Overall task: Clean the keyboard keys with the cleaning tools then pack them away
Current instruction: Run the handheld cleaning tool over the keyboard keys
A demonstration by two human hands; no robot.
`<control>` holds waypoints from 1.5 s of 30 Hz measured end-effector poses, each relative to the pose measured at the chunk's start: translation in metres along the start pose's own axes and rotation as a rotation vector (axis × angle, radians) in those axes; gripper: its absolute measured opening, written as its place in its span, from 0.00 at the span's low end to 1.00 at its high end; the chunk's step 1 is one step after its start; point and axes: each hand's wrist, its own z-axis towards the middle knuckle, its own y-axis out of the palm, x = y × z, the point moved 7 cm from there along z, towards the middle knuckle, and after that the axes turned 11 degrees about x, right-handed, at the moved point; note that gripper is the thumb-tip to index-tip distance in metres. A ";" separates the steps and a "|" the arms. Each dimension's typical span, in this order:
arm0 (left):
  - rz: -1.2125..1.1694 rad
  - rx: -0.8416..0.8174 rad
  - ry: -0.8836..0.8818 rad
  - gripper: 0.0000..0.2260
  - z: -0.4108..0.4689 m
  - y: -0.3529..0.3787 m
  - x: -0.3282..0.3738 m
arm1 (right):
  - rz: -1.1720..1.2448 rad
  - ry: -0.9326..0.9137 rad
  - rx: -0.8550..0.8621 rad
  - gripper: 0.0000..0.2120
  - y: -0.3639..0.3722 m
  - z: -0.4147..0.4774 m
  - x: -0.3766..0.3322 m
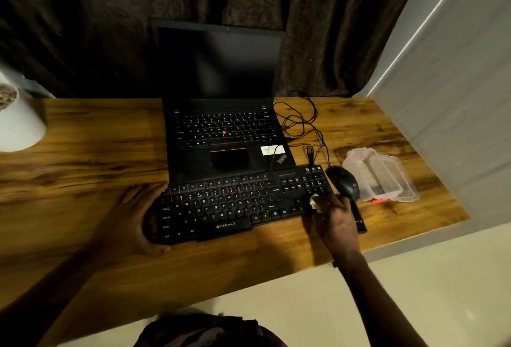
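Note:
A black external keyboard (235,205) lies on the wooden desk (83,158), in front of an open black laptop (224,114). My left hand (135,216) rests on the keyboard's left end, fingers spread around its edge. My right hand (336,215) is over the keyboard's right end, closed on a small pale cleaning cloth (315,202) pressed onto the number-pad keys. A clear plastic case (384,178) with a small orange piece at its front edge sits on the desk to the right.
A black mouse (344,182) sits between the keyboard and the case, its cable tangled beside the laptop. A white pot (19,122) stands at the far left. A dark curtain hangs behind the desk; a grey wall is on the right.

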 end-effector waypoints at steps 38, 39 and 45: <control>0.066 0.045 0.066 0.62 0.002 0.004 -0.004 | 0.127 -0.293 0.062 0.16 0.042 -0.071 -0.245; 0.068 0.044 0.065 0.63 0.002 0.005 -0.005 | 0.128 -0.307 0.055 0.17 0.042 -0.073 -0.251; 0.090 0.035 0.095 0.62 -0.001 0.008 -0.007 | 0.157 -0.335 -0.031 0.17 0.040 -0.074 -0.256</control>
